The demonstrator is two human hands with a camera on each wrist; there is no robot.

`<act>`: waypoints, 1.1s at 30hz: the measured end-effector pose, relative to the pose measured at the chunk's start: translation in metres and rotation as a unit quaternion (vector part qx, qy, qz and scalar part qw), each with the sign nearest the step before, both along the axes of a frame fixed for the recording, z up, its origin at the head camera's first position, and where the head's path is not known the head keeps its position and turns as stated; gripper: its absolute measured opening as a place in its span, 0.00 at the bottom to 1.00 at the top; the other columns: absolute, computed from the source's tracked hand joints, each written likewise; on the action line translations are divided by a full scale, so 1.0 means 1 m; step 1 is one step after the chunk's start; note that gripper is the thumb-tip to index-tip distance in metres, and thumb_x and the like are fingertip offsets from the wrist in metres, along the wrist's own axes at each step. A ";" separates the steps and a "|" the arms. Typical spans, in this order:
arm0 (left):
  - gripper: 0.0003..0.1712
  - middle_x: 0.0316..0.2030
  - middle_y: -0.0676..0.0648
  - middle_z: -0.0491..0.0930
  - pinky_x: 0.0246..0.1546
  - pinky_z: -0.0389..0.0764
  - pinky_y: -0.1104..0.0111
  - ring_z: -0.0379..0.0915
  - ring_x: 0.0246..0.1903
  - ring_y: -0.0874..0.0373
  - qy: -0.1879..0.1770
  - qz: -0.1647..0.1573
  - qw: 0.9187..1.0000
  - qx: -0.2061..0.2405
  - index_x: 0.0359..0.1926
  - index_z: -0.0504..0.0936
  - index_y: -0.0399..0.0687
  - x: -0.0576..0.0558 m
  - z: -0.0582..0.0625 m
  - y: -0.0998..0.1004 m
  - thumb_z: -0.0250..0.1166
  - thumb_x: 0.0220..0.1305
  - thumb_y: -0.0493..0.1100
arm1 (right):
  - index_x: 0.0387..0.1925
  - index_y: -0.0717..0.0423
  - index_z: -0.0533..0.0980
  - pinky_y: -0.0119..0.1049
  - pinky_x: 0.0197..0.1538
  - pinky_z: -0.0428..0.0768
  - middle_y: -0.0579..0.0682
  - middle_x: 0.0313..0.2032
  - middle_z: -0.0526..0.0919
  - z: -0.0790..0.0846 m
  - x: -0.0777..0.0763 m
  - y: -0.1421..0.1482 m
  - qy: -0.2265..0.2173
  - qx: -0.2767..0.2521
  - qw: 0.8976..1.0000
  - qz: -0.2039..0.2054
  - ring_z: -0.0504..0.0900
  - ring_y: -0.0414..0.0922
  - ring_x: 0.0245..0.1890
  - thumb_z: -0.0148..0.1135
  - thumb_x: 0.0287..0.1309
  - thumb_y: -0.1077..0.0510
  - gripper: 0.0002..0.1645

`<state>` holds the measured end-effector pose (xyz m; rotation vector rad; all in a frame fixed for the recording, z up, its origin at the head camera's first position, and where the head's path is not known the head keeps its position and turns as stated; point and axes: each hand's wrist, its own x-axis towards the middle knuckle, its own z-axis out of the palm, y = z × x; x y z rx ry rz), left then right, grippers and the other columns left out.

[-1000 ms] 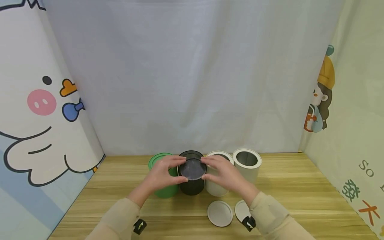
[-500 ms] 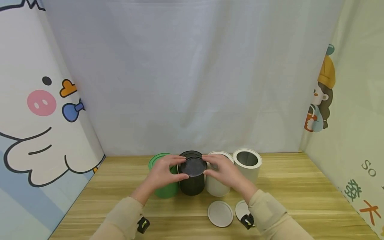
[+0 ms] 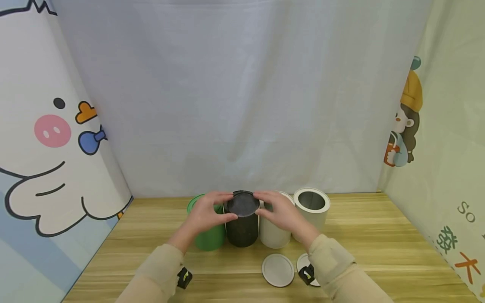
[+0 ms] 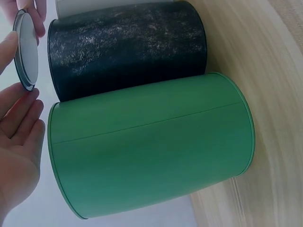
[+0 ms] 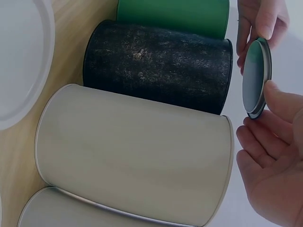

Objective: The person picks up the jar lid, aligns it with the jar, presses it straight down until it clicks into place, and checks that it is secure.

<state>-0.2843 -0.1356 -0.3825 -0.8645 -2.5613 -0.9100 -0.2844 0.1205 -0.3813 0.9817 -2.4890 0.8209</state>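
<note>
The left hand (image 4: 21, 146) pinches a round lid (image 4: 29, 47) by its rim, with the right hand (image 4: 40, 19) at the opposite edge, near a mottled black can (image 4: 128, 49) that stands beside a green can (image 4: 151, 146) on a wooden worktop (image 4: 277, 142).

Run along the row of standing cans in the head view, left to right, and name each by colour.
Green can → black can → first white can → second white can, its mouth open.
</note>
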 end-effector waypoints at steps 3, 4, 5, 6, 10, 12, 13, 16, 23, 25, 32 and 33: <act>0.33 0.57 0.40 0.79 0.58 0.74 0.48 0.72 0.59 0.41 -0.006 0.004 1.000 -0.001 0.58 0.81 0.39 -0.003 0.001 -0.001 0.78 0.53 0.48 | 0.59 0.65 0.77 0.52 0.62 0.73 0.59 0.58 0.79 0.001 -0.003 -0.002 -0.007 0.003 1.000 -0.003 0.76 0.58 0.59 0.70 0.59 0.60 0.28; 0.33 0.57 0.40 0.79 0.58 0.74 0.48 0.71 0.60 0.41 -0.007 0.004 1.000 -0.002 0.59 0.81 0.39 -0.004 0.002 -0.001 0.78 0.53 0.47 | 0.60 0.65 0.77 0.52 0.62 0.73 0.59 0.58 0.79 0.001 -0.004 -0.002 -0.010 0.004 1.000 -0.004 0.76 0.58 0.60 0.70 0.59 0.60 0.28; 0.33 0.58 0.40 0.79 0.58 0.74 0.48 0.71 0.60 0.41 -0.011 0.006 1.000 -0.002 0.59 0.81 0.39 -0.004 0.002 -0.001 0.77 0.54 0.48 | 0.60 0.65 0.76 0.52 0.62 0.73 0.59 0.58 0.79 0.002 -0.005 -0.003 -0.012 0.004 1.000 -0.004 0.76 0.58 0.60 0.69 0.59 0.59 0.28; 0.33 0.58 0.40 0.78 0.58 0.74 0.47 0.71 0.61 0.41 -0.014 0.007 1.000 -0.003 0.59 0.81 0.39 -0.006 0.002 -0.001 0.77 0.54 0.48 | 0.60 0.65 0.76 0.52 0.62 0.73 0.59 0.59 0.79 0.002 -0.005 -0.003 -0.014 0.006 1.000 -0.005 0.75 0.58 0.60 0.69 0.60 0.59 0.28; 0.34 0.59 0.41 0.78 0.59 0.73 0.48 0.69 0.61 0.42 -0.024 0.008 1.000 -0.002 0.60 0.80 0.40 -0.010 0.002 -0.002 0.77 0.54 0.48 | 0.61 0.66 0.75 0.53 0.62 0.73 0.60 0.60 0.78 0.003 -0.008 -0.005 -0.028 0.008 1.000 -0.005 0.74 0.59 0.61 0.68 0.61 0.60 0.28; 0.34 0.58 0.41 0.78 0.59 0.74 0.48 0.70 0.61 0.42 -0.024 0.008 1.000 -0.004 0.60 0.80 0.39 -0.011 0.002 -0.003 0.77 0.54 0.48 | 0.61 0.66 0.75 0.53 0.63 0.72 0.60 0.60 0.77 0.003 -0.009 -0.006 -0.034 0.013 0.999 -0.005 0.74 0.59 0.61 0.68 0.61 0.59 0.29; 0.34 0.58 0.41 0.78 0.58 0.74 0.48 0.70 0.61 0.42 -0.024 0.008 1.000 -0.004 0.60 0.80 0.39 -0.012 0.002 -0.003 0.77 0.54 0.48 | 0.62 0.66 0.75 0.53 0.63 0.72 0.60 0.60 0.77 0.003 -0.010 -0.006 -0.037 0.015 0.999 -0.005 0.73 0.59 0.62 0.68 0.61 0.59 0.29; 0.34 0.58 0.40 0.78 0.58 0.74 0.48 0.70 0.60 0.41 -0.027 0.009 1.000 -0.006 0.60 0.80 0.38 -0.013 0.001 -0.004 0.77 0.54 0.48 | 0.62 0.66 0.74 0.53 0.64 0.71 0.61 0.61 0.77 0.003 -0.011 -0.008 -0.044 0.022 0.999 -0.006 0.73 0.59 0.62 0.67 0.62 0.59 0.28; 0.34 0.59 0.40 0.78 0.58 0.74 0.48 0.70 0.61 0.41 -0.038 0.012 0.999 -0.016 0.60 0.80 0.39 -0.016 0.001 -0.006 0.76 0.55 0.49 | 0.62 0.66 0.74 0.53 0.64 0.70 0.60 0.61 0.77 0.001 -0.015 -0.011 -0.055 0.033 0.998 -0.009 0.73 0.59 0.62 0.67 0.62 0.59 0.29; 0.34 0.59 0.40 0.78 0.58 0.74 0.48 0.70 0.61 0.41 -0.041 0.013 0.999 -0.022 0.61 0.80 0.39 -0.016 0.001 -0.006 0.76 0.56 0.50 | 0.62 0.66 0.75 0.53 0.64 0.70 0.61 0.60 0.77 0.002 -0.016 -0.012 -0.055 0.037 0.998 -0.010 0.73 0.59 0.62 0.68 0.62 0.59 0.28; 0.34 0.59 0.40 0.77 0.59 0.73 0.48 0.70 0.61 0.41 -0.057 0.017 0.997 -0.038 0.61 0.80 0.40 -0.018 0.003 -0.008 0.76 0.56 0.51 | 0.61 0.66 0.75 0.52 0.65 0.70 0.61 0.60 0.77 0.002 -0.018 -0.014 -0.065 0.052 0.996 -0.012 0.73 0.59 0.62 0.67 0.62 0.59 0.28; 0.34 0.59 0.40 0.78 0.59 0.73 0.48 0.70 0.61 0.41 -0.059 0.017 0.997 -0.039 0.61 0.80 0.40 -0.019 0.002 -0.008 0.76 0.56 0.51 | 0.61 0.66 0.75 0.52 0.64 0.70 0.61 0.60 0.77 0.002 -0.019 -0.014 -0.063 0.055 0.996 -0.012 0.73 0.59 0.62 0.67 0.62 0.59 0.28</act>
